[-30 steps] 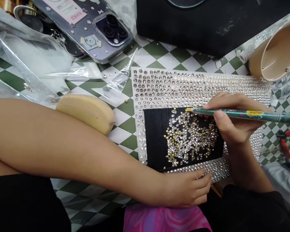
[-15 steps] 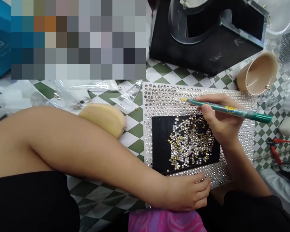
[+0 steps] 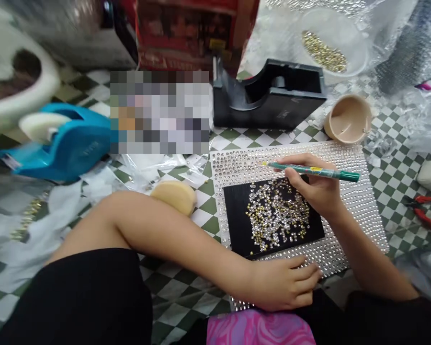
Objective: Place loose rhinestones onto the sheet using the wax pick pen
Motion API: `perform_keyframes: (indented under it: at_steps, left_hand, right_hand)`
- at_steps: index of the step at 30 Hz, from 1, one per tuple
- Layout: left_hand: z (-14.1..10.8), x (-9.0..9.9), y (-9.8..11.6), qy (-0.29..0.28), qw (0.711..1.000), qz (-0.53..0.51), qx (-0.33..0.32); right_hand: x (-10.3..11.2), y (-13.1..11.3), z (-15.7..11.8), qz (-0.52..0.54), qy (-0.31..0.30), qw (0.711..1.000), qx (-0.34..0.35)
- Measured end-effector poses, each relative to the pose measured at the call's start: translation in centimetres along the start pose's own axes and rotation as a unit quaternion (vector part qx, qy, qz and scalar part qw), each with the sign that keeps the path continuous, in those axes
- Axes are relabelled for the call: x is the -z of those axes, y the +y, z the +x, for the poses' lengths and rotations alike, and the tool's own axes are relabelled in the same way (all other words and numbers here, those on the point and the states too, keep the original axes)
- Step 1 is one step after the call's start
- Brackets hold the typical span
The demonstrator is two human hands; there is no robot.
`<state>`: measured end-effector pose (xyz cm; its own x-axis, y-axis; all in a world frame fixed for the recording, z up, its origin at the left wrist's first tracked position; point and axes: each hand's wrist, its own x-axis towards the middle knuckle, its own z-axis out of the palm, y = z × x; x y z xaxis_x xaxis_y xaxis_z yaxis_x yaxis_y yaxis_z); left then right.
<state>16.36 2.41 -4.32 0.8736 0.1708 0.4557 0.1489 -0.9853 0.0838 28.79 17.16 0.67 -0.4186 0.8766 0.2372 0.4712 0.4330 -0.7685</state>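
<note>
My right hand point(image 3: 312, 184) pinches a green pen point(image 3: 309, 170) with a yellow tip, held nearly level. Its tip points left, over the top part of a sheet covered in rows of clear rhinestones point(image 3: 359, 211); whether it touches a stone I cannot tell. Below the pen a black board point(image 3: 239, 215) lies on the sheet, with loose silver and gold-backed rhinestones point(image 3: 278, 213) heaped across it. My left hand point(image 3: 290, 282) rests on the sheet's near edge, fingers slightly apart and holding nothing I can see.
A black tape dispenser point(image 3: 262, 108) and a beige cup point(image 3: 348, 120) stand behind the sheet. Farther back is a clear bowl of gold stones point(image 3: 323, 51). On the left are a blue tape dispenser point(image 3: 68, 143) and a yellowish rounded block point(image 3: 175, 195). Red-handled pliers point(image 3: 427, 211) lie at right.
The view has shifted, bringing the blue dispenser, a red box and the bowl of stones further in. My right hand still holds the pen over the sheet; my left hand stays at its edge.
</note>
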Motion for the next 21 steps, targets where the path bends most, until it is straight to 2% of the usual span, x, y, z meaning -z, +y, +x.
perform_keyframes:
  at_steps: [3,8,13,16,21]
  left_hand:
    - [-0.1,0.3,-0.8,-0.008,0.998,-0.039,-0.047]
    - [0.0,1.1,-1.6,-0.069,0.988,-0.023,-0.138]
    - [0.5,1.7,-1.5,-0.11,0.974,0.018,-0.198]
    - [1.1,2.2,-1.0,-0.119,0.973,0.034,-0.193]
    - [2.3,2.9,0.5,-0.136,0.979,0.049,-0.142]
  right_hand:
    - [1.2,-0.2,-1.6,0.024,0.044,0.998,-0.029]
    - [2.3,0.4,-4.9,0.03,0.141,0.989,-0.041]
    - [2.5,1.8,-5.6,0.043,0.196,0.979,-0.021]
    - [2.8,2.5,-5.6,0.051,0.204,0.978,-0.002]
    - [3.1,2.7,-6.4,0.089,0.213,0.973,0.019]
